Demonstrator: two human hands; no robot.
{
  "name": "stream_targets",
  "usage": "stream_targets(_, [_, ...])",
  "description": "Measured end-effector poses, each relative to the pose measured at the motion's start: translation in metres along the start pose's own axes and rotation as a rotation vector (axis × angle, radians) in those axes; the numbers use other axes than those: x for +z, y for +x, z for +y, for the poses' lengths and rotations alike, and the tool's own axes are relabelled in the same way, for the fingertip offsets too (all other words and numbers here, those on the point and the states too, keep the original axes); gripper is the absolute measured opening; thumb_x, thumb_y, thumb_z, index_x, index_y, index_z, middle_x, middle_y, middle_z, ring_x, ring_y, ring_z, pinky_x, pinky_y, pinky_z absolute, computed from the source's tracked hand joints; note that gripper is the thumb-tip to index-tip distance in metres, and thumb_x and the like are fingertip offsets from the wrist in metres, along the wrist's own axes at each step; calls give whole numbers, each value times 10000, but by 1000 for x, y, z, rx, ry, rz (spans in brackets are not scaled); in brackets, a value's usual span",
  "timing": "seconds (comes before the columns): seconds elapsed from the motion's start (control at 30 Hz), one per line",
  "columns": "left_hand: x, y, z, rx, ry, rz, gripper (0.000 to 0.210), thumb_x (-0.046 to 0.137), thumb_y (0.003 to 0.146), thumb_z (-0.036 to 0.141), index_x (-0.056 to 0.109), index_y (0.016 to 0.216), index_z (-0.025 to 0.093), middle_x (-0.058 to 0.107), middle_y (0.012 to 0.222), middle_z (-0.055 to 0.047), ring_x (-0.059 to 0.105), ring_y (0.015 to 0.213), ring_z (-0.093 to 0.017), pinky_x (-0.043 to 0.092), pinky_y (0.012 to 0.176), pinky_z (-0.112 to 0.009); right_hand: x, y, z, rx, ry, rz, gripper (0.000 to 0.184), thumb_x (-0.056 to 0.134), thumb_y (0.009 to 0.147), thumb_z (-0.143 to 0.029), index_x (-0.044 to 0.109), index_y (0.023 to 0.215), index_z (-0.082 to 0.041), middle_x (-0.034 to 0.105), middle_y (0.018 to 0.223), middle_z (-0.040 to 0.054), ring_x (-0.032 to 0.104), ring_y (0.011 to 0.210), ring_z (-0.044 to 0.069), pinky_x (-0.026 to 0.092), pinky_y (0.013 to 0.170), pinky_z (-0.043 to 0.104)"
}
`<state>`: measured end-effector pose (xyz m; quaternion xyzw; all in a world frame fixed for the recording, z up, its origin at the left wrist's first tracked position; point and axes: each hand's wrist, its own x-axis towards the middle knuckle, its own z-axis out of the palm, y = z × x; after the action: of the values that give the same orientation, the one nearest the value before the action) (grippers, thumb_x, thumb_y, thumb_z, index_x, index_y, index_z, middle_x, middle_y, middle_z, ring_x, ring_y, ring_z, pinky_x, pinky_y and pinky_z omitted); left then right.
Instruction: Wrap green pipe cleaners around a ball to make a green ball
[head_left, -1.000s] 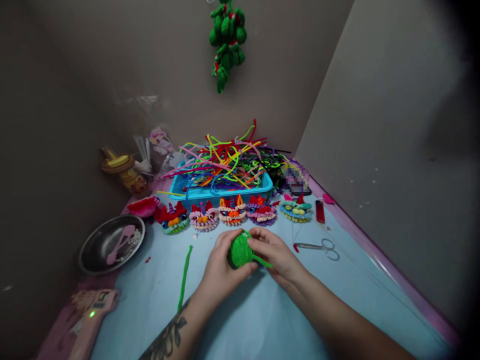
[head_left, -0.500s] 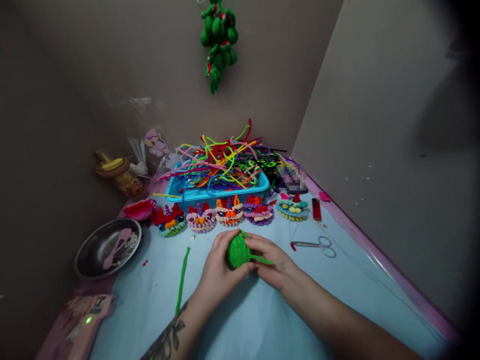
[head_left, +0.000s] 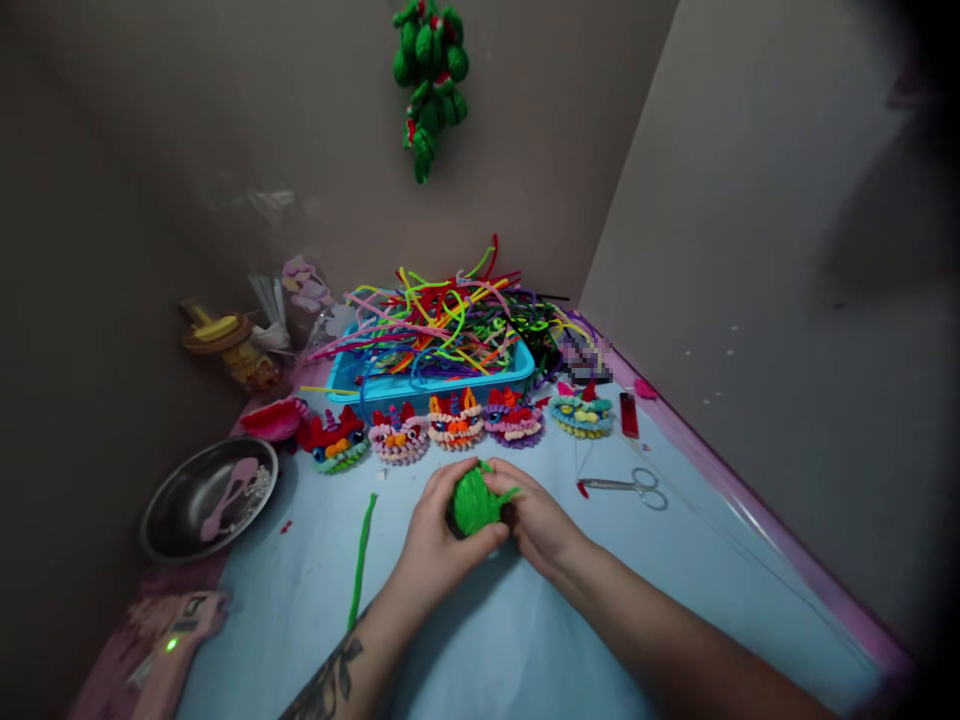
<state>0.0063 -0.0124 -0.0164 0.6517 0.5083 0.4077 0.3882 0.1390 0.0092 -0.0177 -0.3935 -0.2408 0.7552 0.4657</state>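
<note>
**Cupping a green ball (head_left: pixel 474 503) over a blue tabletop (head_left: pixel 300 610)**

The ball, wound in fuzzy strands, lay between two bare hands near the middle of the view. The left hand (head_left: pixel 442 530) was curled about its left side, thumb along the lower edge. The right hand (head_left: pixel 536 515) met the opposite side with bent fingers; whether these pinched anything could not be told. A loose green end (head_left: pixel 510 495) projected beside them.

By judgement, the step in hand was the winding or shaping of the ball, apparently unfinished, since an end stood free. The next move seemed to call for steady support from the left hand while the right fingers controlled that end.

Farther out, a green stem (head_left: pixel 361 560) lay to the left and scissors (head_left: pixel 616 486) to the right, both apart from the ball. Beyond the hands stood a row of five ornamental heads (head_left: pixel 456 420), before a blue tray (head_left: pixel 431 388) heaped with coloured stems (head_left: pixel 450 320). A steel bowl (head_left: pixel 176 500) occupied the left side.

Hidden were the ball's far side and underside, and the right thumb. Pixelation masked an object (head_left: pixel 585 357) right of the tray; the frame cut off a pink device (head_left: pixel 180 640) at lower left and a hanging green cluster (head_left: pixel 431 85) at the top.
</note>
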Motion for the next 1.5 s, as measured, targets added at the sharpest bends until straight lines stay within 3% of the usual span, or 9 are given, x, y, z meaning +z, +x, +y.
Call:
stream_targets(0.23, [0, 0, 2, -20, -4, 1, 600, 733, 646, 233, 528, 1209, 205, 566, 1235, -108, 544, 1145, -273, 460, 937, -399, -3, 1, 0, -87, -116, -27, 306, 711, 674, -390, 502, 621, -173, 444, 563, -54, 403, 533, 94, 315, 532, 225])
stream_targets(0.4, [-5, 3, 0, -35, 45, 107, 580, 720, 664, 252, 532, 1211, 198, 592, 1199, -105, 562, 1112, -277, 450, 938, -424, -13, -2, -9, -315, -342, 69, 192, 611, 787, -394, 607, 800, -202, 508, 678, -24, 456, 626, 128, 349, 577, 239])
stream_targets(0.5, [-6, 4, -4, -42, 51, 130, 579, 710, 683, 275, 521, 1224, 195, 591, 1206, -112, 561, 1117, -278, 444, 941, -430, -15, -8, -17, -453, -551, -65, 186, 630, 758, -249, 651, 942, -227, 561, 776, 0, 513, 718, 155, 394, 652, 263])
stream_targets(0.6, [-6, 4, -9, -6, 70, 112, 550, 699, 702, 269, 518, 1217, 194, 591, 1193, -108, 566, 1102, -265, 449, 933, -418, -13, -14, -22, -589, -745, -184, 127, 641, 745, -160, 688, 843, -227, 601, 789, 25, 551, 748, 180, 413, 677, 295])
stream_targets(0.77, [-5, 4, -14, 34, 180, 84, 561, 735, 663, 240, 539, 1187, 194, 586, 1159, -99, 553, 1093, -262, 437, 940, -423, -19, -20, -26, -745, -571, -149, 63, 685, 769, -228, 690, 707, -239, 611, 711, 39, 563, 713, 197, 424, 669, 333])
stream_targets(0.83, [-6, 5, -14, 25, 175, 88, 578, 752, 643, 241, 546, 1181, 194, 585, 1168, -100, 546, 1105, -268, 426, 956, -435, -23, -19, -27, -697, -416, -147, 48, 713, 750, -291, 691, 749, -248, 607, 720, 40, 552, 704, 197, 426, 651, 331])
stream_targets(1.0, [-6, 6, -16, -46, 0, 131, 640, 754, 662, 279, 503, 1246, 212, 600, 1179, -101, 561, 1108, -272, 452, 938, -435, -22, -10, -24, -444, -354, -142, 514, 781, 651, -270, 594, 1130, -267, 596, 933, 41, 549, 846, 190, 441, 699, 293])
stream_targets(1.27, [-5, 5, -11, -37, -83, 57, 718, 797, 619, 303, 504, 1269, 224, 592, 1189, -113, 564, 1105, -290, 477, 914, -427, -12, -1, -10, -189, -267, -211, 364, 801, 624, -336, 673, 930, -185, 658, 833, 31, 604, 826, 188, 444, 795, 323])
stream_targets(1.5, [-6, 4, -10, -12, -86, 16, 690, 775, 643, 303, 501, 1269, 210, 560, 1213, -113, 537, 1141, -291, 433, 966, -440, -10, -4, -7, 13, -8, -263, 386, 866, 524, -282, 672, 834, -158, 656, 797, 28, 587, 714, 140, 423, 644, 235])
